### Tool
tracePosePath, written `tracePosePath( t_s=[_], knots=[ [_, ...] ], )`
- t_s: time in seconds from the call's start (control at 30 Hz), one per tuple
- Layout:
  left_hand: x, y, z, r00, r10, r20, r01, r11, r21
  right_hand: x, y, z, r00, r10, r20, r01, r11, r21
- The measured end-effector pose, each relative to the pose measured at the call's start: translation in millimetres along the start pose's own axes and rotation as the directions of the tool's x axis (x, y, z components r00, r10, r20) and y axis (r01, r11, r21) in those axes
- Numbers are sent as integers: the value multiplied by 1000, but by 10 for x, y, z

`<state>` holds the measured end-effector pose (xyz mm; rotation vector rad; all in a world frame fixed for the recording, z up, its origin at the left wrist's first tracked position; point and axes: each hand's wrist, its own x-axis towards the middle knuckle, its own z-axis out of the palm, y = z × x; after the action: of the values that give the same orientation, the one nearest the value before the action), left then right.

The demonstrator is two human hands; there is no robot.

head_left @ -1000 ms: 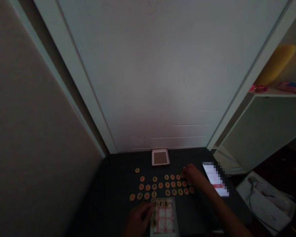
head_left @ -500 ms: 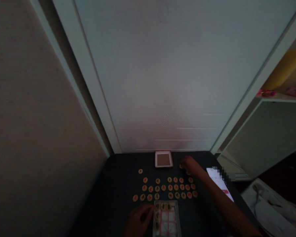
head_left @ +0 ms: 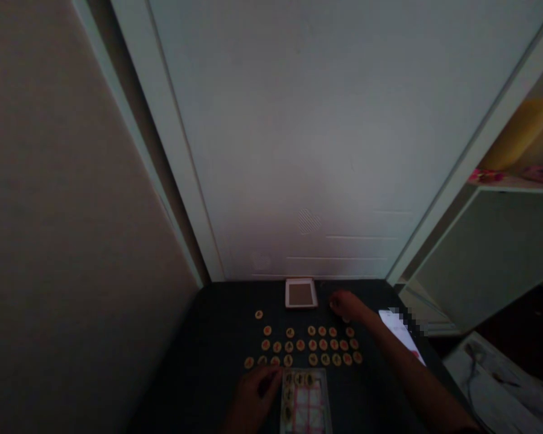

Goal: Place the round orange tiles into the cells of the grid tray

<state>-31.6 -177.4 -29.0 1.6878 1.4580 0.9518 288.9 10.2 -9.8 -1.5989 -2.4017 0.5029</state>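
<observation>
Grey tray (head_left: 326, 395), five discs (head_left: 299, 379) inside, two hands (head_left: 256, 392) (head_left: 345, 305)

Looks dim throughout. Glows brightest at the phone screen (head_left: 402, 331), just right of the right hand (head_left: 344, 305), and breaks into pixel blocks there. Fades from soft grey on the white panel (head_left: 298, 126) beyond that hand to near black on the desk (head_left: 203, 337) around it. Shadows the left hand (head_left: 253, 392); blurs markings on the round pieces (head_left: 312, 345) beyond it.

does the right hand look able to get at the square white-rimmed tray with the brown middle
Probably yes: the right hand is close beside the tray, with dark tabletop showing between them.
</observation>
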Motion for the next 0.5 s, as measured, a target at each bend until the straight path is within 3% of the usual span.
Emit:
tracePosePath(
  t_s=[0.1,0.2,0.33,0.43,0.5],
  knots=[
    [116,148,3,999,-46,25,46,999,-18,-120,-143,-90,998,-37,-48,40,997,58],
    [256,283,83,993,-89,74,101,979,-180,-302,-359,-194,992,-101,-70,109,987,117],
    [408,433,266,970,-137,201,221,842,-493,-564,-699,-341,964,-238,-120,261,934,245],
    [455,526,374,954,-155,257,283,754,-594,-723,-937,-416,954,-276,-120,300,903,308],
    [463,570,416,950,-153,272,292,742,-604,-806,-1064,-430,942,-305,-141,334,890,311]
  ],
)
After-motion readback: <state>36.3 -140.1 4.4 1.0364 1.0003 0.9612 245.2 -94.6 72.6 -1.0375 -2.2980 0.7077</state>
